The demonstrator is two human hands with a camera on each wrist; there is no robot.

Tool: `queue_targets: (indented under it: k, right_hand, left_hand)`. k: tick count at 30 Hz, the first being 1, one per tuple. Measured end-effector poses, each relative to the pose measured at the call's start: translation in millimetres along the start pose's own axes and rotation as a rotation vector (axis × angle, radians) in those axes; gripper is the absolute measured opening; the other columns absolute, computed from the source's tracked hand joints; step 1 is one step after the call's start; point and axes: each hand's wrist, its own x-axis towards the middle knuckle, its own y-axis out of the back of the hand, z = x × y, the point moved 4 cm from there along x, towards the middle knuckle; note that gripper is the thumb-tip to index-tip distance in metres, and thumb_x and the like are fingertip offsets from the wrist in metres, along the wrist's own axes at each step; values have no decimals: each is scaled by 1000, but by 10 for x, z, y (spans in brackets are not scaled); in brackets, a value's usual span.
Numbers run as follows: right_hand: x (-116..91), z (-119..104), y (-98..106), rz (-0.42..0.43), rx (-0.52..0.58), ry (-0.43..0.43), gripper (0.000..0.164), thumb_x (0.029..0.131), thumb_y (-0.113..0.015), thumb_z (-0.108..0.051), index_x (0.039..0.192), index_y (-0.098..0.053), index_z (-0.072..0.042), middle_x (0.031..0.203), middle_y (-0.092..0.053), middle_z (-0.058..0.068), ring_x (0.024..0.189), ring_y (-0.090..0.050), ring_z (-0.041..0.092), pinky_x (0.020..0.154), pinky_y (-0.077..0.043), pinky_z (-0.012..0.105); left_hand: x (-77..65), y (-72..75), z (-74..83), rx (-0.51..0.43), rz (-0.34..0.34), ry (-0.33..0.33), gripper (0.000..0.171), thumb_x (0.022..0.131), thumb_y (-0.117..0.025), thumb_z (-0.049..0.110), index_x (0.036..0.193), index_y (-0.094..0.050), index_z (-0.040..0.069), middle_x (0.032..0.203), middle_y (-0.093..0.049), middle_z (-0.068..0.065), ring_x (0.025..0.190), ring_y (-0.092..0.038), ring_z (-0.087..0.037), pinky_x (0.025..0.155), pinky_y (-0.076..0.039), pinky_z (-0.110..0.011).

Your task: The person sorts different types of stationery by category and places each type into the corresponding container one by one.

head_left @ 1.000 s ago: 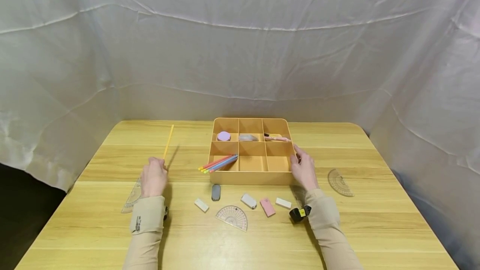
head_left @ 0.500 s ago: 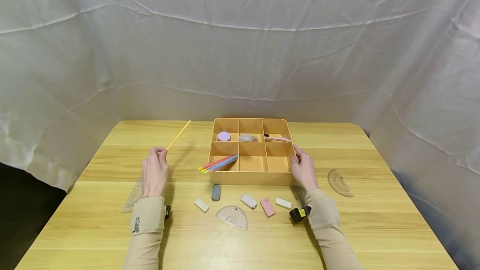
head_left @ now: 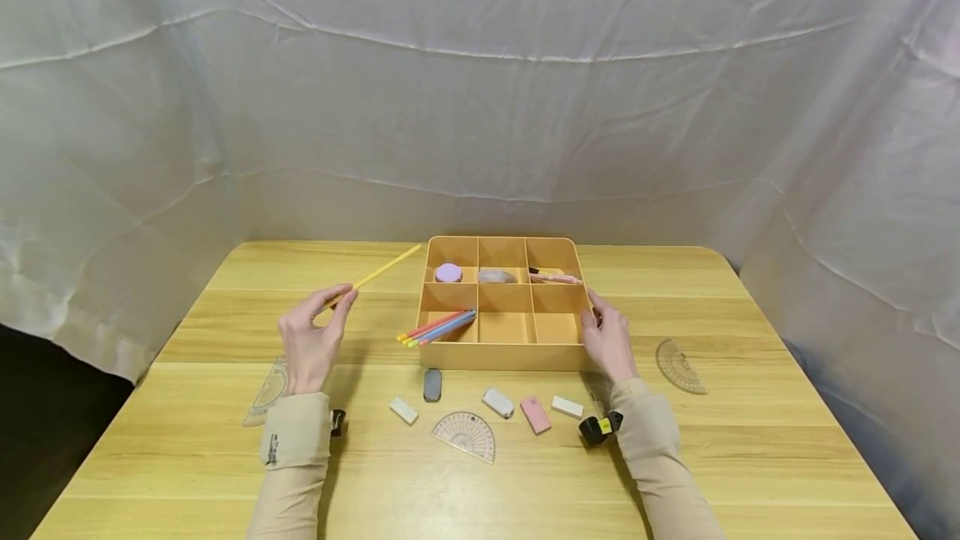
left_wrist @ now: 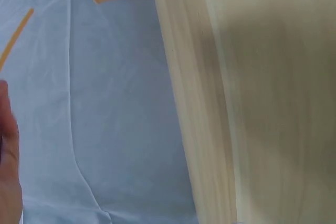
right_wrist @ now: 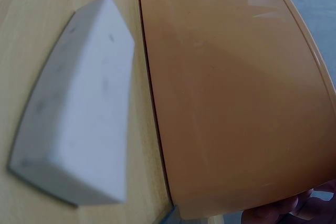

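Note:
My left hand (head_left: 313,344) pinches a slim yellow pencil (head_left: 390,263) between thumb and fingertips, raised above the table left of the organizer box (head_left: 501,357). The pencil slants up toward the box's back left corner; its blunt upper end also shows in the left wrist view. My right hand (head_left: 609,344) grips the box's right wall near the front corner. In the right wrist view its fingers (right_wrist: 273,212) curl against the orange side. The box has several compartments. Red and blue pencils (head_left: 442,326) lean out of the front left one, and a purple round item (head_left: 448,273) sits behind them.
Before the box lie a grey eraser (head_left: 432,385), white erasers (head_left: 403,410), a pink eraser (head_left: 536,414) and a clear protractor (head_left: 467,435). More protractors lie by the left forearm and at right (head_left: 679,367). A grey curtain (head_left: 480,123) hangs behind the table.
My left hand has turned so that the yellow pencil tilts to the right, its upper end swinging toward the box. The right hand and the box have stayed in place.

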Motion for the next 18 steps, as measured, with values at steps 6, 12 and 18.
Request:
queue_targets:
  k: [6, 12, 18]
  right_hand:
    - [2, -3, 0, 1, -3, 0, 47, 101, -46, -3, 147, -46, 5, 71, -48, 6, 62, -43, 14, 54, -35, 24]
    - [2, 0, 3, 10, -6, 2, 47, 100, -46, -4, 146, -47, 6, 71, -46, 5, 63, -42, 15, 56, -35, 25]
    - [5, 6, 2, 19, -12, 5, 48, 98, -46, -4, 145, -48, 6, 72, -46, 5, 66, -42, 15, 59, -35, 26]
  left_hand:
    - [11, -53, 63, -186, -103, -57, 18, 79, -77, -12, 96, -78, -5, 91, -76, -24, 87, -75, -2, 79, -54, -6]
    - [4, -137, 118, -376, -313, 9, 23, 83, -67, -21, 104, -73, -13, 108, -71, -32, 102, -71, 4, 84, -57, -15]
    - [6, -182, 221, -322, -460, 41, 24, 90, -64, -11, 112, -73, -6, 113, -73, -25, 89, -67, 9, 76, -55, -8]
